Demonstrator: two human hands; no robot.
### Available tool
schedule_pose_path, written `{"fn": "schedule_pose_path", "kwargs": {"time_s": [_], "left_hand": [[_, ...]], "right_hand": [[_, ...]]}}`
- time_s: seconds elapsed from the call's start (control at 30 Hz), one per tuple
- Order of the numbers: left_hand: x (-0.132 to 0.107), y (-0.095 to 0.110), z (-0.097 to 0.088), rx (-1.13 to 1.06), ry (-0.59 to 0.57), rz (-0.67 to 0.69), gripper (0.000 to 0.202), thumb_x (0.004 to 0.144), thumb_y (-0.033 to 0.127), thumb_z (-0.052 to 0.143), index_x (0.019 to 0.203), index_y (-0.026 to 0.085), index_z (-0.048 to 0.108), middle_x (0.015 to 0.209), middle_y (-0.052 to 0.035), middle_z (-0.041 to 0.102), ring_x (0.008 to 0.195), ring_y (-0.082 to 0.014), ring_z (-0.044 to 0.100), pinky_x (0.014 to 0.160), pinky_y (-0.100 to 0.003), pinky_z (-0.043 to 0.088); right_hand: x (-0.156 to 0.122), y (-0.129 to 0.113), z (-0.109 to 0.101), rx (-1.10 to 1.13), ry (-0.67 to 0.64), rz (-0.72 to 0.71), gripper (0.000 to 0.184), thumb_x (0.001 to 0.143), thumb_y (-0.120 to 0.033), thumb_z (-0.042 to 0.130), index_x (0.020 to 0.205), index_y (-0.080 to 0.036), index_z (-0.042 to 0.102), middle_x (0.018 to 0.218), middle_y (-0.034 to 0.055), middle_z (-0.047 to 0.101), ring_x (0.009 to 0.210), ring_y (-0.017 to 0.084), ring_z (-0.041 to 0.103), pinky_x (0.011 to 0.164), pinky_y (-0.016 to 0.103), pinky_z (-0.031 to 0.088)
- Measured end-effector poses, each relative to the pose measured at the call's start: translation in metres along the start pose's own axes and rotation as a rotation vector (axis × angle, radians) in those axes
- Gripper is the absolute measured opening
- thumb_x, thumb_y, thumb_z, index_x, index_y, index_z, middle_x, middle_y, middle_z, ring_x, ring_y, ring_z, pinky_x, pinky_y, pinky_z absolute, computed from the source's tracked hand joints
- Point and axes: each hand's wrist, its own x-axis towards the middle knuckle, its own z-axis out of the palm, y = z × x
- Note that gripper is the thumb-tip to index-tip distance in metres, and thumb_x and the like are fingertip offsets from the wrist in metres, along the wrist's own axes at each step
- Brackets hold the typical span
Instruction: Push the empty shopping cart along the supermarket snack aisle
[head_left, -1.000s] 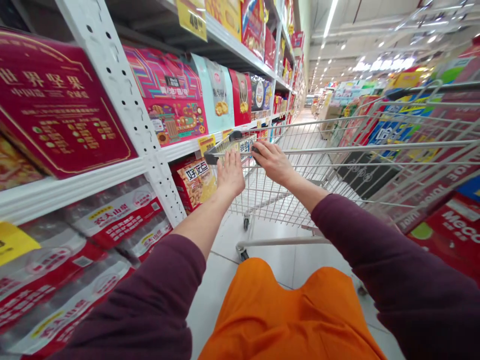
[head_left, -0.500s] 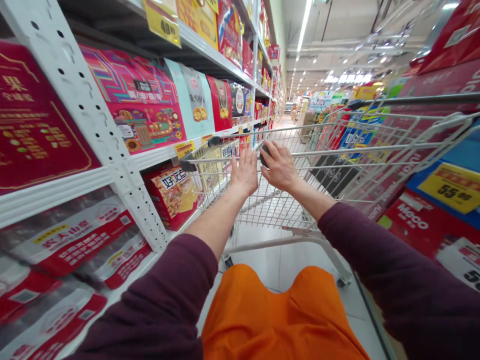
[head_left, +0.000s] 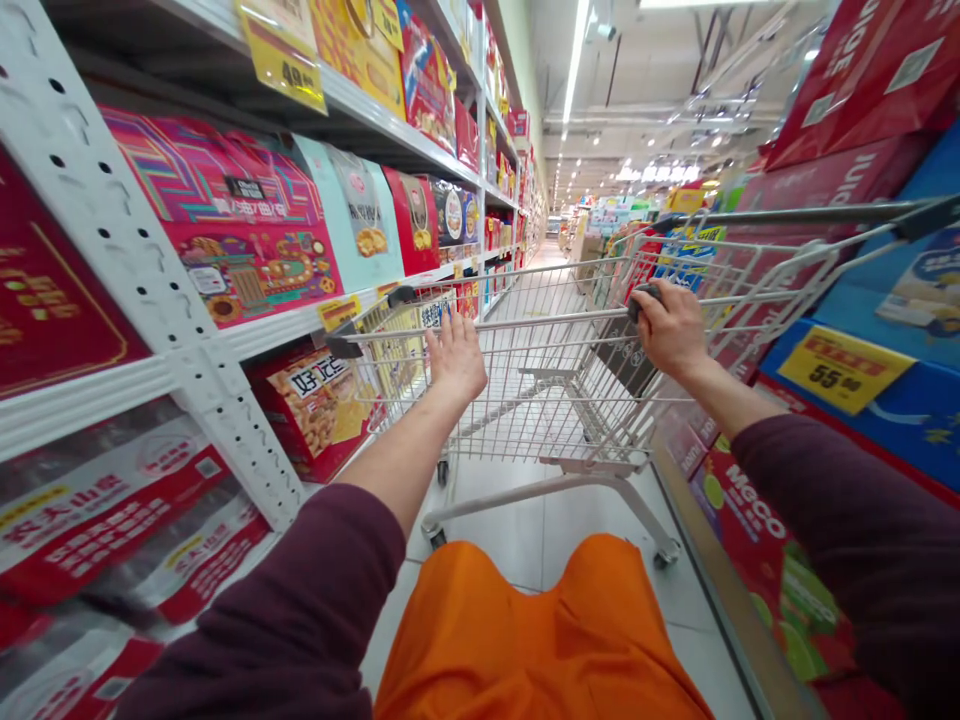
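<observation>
A metal wire shopping cart [head_left: 525, 400] stands in front of my knees, turned crosswise in the aisle. My left hand [head_left: 459, 358] rests at its near top rail, with fingers stretched forward over the rail and nothing visible held in them. Farther right along that rail, my right hand [head_left: 675, 328] is closed around a small dark rounded object [head_left: 646, 298]; its kind cannot be made out. The cart's grey push bar [head_left: 810, 214] is at the right. A dark panel [head_left: 624, 352] with faint markings shows behind the wires near my right hand.
White shelving [head_left: 225, 400] with boxed snacks runs along the left, including a red cookie box [head_left: 315, 400] beside the cart. Stacked drink cartons [head_left: 750, 500] and a yellow price sign [head_left: 847, 365] line the right. Tiled floor [head_left: 525, 530] lies under the cart.
My right hand has moved right along the rail, away from my left hand, with the small dark object in it. The left hand stays at the rail. The view has shifted slightly right.
</observation>
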Motion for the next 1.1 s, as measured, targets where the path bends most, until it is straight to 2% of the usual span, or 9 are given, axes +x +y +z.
{"fn": "schedule_pose_path", "kwargs": {"time_s": [0.07, 0.2, 0.33, 0.43, 0.53, 0.6, 0.73, 0.87, 1.1], "left_hand": [[0.001, 0.014, -0.002, -0.023, 0.000, 0.044, 0.074, 0.081, 0.013, 0.045, 0.149, 0.003, 0.020, 0.160, -0.0179, 0.019, 0.149, -0.0325, 0.010, 0.121, -0.054, 0.010], [0.003, 0.052, -0.004, -0.057, 0.005, 0.186, 0.076, 0.080, 0.015, 0.046, 0.151, 0.006, 0.020, 0.161, -0.0150, 0.020, 0.149, -0.0303, 0.012, 0.121, -0.053, 0.008], [0.005, 0.072, -0.003, -0.049, 0.018, 0.168, 0.072, 0.081, 0.011, 0.040, 0.150, 0.005, 0.021, 0.160, -0.0159, 0.020, 0.149, -0.0309, 0.012, 0.120, -0.055, 0.010], [0.006, 0.073, -0.003, -0.020, 0.017, 0.172, 0.069, 0.082, 0.006, 0.033, 0.150, 0.005, 0.022, 0.160, -0.0155, 0.022, 0.149, -0.0304, 0.013, 0.120, -0.055, 0.013], [0.007, 0.071, -0.002, -0.011, 0.007, 0.162, 0.070, 0.082, 0.005, 0.032, 0.150, 0.004, 0.021, 0.160, -0.0157, 0.020, 0.149, -0.0314, 0.012, 0.120, -0.055, 0.014], [0.008, 0.072, 0.000, -0.020, 0.011, 0.156, 0.071, 0.081, 0.006, 0.034, 0.151, 0.005, 0.020, 0.161, -0.0151, 0.019, 0.149, -0.0323, 0.009, 0.120, -0.056, 0.012], [0.011, 0.071, 0.003, -0.042, 0.026, 0.183, 0.076, 0.081, 0.010, 0.040, 0.152, 0.008, 0.015, 0.161, -0.0144, 0.017, 0.149, -0.0322, 0.008, 0.119, -0.056, 0.009], [0.013, 0.067, 0.003, -0.060, 0.034, 0.204, 0.082, 0.079, 0.012, 0.044, 0.153, 0.008, 0.010, 0.161, -0.0153, 0.017, 0.149, -0.0326, 0.008, 0.119, -0.055, 0.009], [0.011, 0.053, -0.009, -0.003, 0.008, 0.137, 0.081, 0.077, 0.017, 0.050, 0.151, 0.005, 0.018, 0.160, -0.0171, 0.021, 0.148, -0.0324, 0.016, 0.118, -0.050, 0.024]], "right_hand": [[0.001, -0.004, 0.001, 0.035, -0.005, 0.033, 0.036, 0.088, -0.024, 0.041, 0.117, -0.021, 0.061, 0.123, 0.0150, 0.057, 0.110, 0.034, 0.051, 0.092, 0.057, 0.045], [0.017, -0.045, 0.012, 0.165, -0.127, -0.025, 0.042, 0.089, -0.022, 0.038, 0.126, -0.020, 0.057, 0.127, 0.0133, 0.057, 0.114, 0.032, 0.047, 0.101, 0.055, 0.041], [0.026, -0.056, 0.016, 0.178, -0.201, -0.076, 0.039, 0.089, -0.022, 0.040, 0.124, -0.022, 0.058, 0.128, 0.0110, 0.058, 0.114, 0.030, 0.049, 0.100, 0.053, 0.041], [0.021, -0.024, 0.006, 0.071, -0.196, -0.058, 0.033, 0.088, -0.024, 0.043, 0.114, -0.022, 0.063, 0.125, 0.0107, 0.061, 0.110, 0.029, 0.052, 0.096, 0.049, 0.042], [0.011, 0.026, -0.012, -0.084, -0.183, -0.017, 0.033, 0.086, -0.027, 0.044, 0.107, -0.015, 0.067, 0.118, 0.0178, 0.064, 0.103, 0.030, 0.055, 0.090, 0.048, 0.045], [0.004, 0.056, -0.025, -0.140, -0.161, 0.038, 0.032, 0.085, -0.029, 0.044, 0.098, -0.013, 0.069, 0.110, 0.0208, 0.065, 0.102, 0.033, 0.056, 0.090, 0.055, 0.043], [-0.002, 0.083, -0.041, -0.201, -0.133, 0.112, 0.029, 0.089, -0.030, 0.042, 0.093, -0.018, 0.068, 0.101, 0.0141, 0.066, 0.101, 0.031, 0.056, 0.095, 0.062, 0.039], [0.002, 0.060, -0.036, -0.200, -0.183, 0.182, 0.032, 0.089, -0.026, 0.042, 0.102, -0.011, 0.067, 0.108, 0.0190, 0.063, 0.101, 0.031, 0.053, 0.089, 0.052, 0.046], [0.017, -0.004, -0.018, -0.061, -0.272, 0.050, 0.033, 0.089, -0.017, 0.043, 0.113, -0.016, 0.064, 0.115, 0.0138, 0.061, 0.105, 0.029, 0.051, 0.095, 0.046, 0.044]]}}
